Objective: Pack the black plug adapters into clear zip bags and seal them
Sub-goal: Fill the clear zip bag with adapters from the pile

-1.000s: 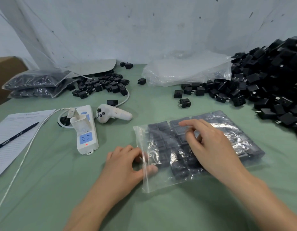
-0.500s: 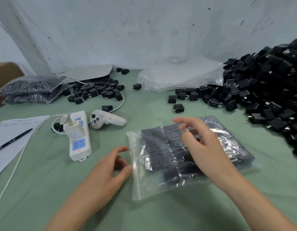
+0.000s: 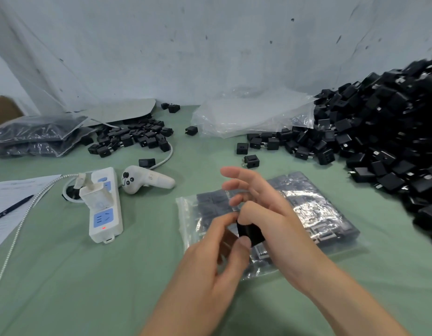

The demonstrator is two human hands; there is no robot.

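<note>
**As two hands share one adapter, the bag's mouth lies to the left**

While the clear plastic zip bag [image 3: 319, 209], packed full and flat, lies on the green surface [image 3: 64, 275] with its long axis running left to right, one small black cube-shaped plug adapter [image 3: 251, 234] is held just above its left end. The left hand [image 3: 210, 263] keeps a narrow grip, thumb tip at the adapter's lower edge and forefinger curled by its top. The right hand [image 3: 278, 221] bends one digit over the adapter's top, with its other fingers straight and spread. The bag's zip strip [image 3: 183, 214] runs along the left edge, just left of the adapter, so the left hand looks the nearer one to part it. Whether that strip is pressed closed cannot be told. The loose heap of black adapters [image 3: 379, 141] sits well apart, far right.
</note>
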